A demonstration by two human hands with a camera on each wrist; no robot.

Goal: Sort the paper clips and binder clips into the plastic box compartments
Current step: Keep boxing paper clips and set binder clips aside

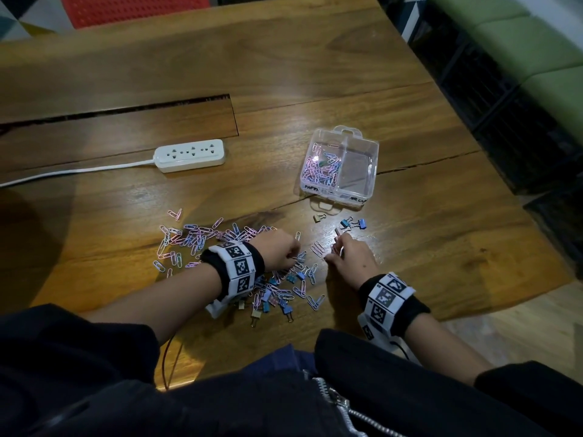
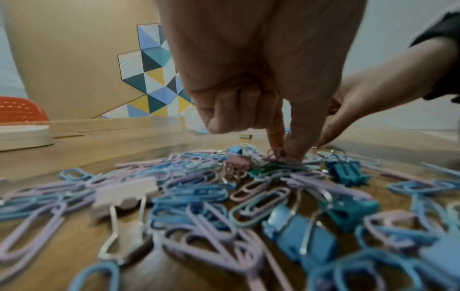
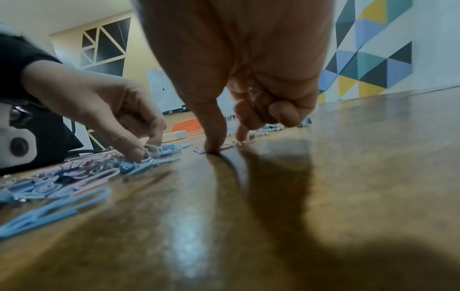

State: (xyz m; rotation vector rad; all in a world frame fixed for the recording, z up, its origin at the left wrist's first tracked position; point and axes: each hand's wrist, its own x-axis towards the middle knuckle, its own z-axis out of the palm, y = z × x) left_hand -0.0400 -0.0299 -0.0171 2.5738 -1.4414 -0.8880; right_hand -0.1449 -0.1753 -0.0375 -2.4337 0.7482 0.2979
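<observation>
Head view: both forearms reach over the bench [image 1: 315, 74], wrists low. The left hand [image 1: 279, 250] has its fingers [image 2: 293, 137] pinched together on a paper clip at the edge of the mixed pile of paper clips and binder clips [image 1: 277, 285] just behind them. The right hand [image 1: 350, 255] presses thumb and forefinger down on pink clips [image 1: 318, 248], other fingers curled. Beyond the fingers sits the clear plastic box [image 1: 372, 159], long axis running away, pastel clips in its left compartment.
</observation>
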